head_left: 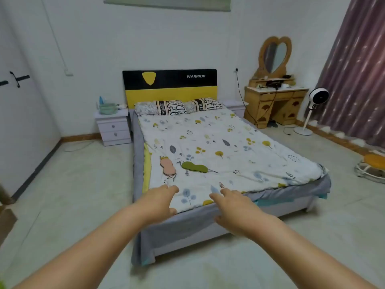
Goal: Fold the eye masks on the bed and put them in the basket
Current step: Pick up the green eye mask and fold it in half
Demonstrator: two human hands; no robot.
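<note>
Two eye masks are laid flat and unfolded on the bed (pixel 218 142), toward its foot and on the left half of the floral quilt (pixel 239 155). The pink eye mask (pixel 167 166) is set nearest the left edge, running lengthwise along the bed, and the green eye mask (pixel 194 167) is placed just beside it to the right, lying crosswise; the two are close but apart, with thin straps trailed from their ends. Both hands are stretched forward over the foot of the bed, short of the masks. The left hand (pixel 159 202) is held palm down with its fingers (pixel 171 189) loosely spread and extended, and nothing is gripped in it. The right hand (pixel 235 211) is likewise opened, its fingers (pixel 226 192) spread apart and empty. Whether either hand is touching the quilt cannot be told. At the head of the bed two patterned pillows (pixel 179 107) are propped against a black and yellow headboard (pixel 169 86) lettered WARRIOR. A pale nightstand (pixel 113 128) is stood to the left of the bed, and a wooden dressing table (pixel 275 105) with a heart-shaped mirror (pixel 275 54) is set to the right. A white standing fan (pixel 314 101) is placed near a striped curtain (pixel 358 69). No basket can be clearly made out.
</note>
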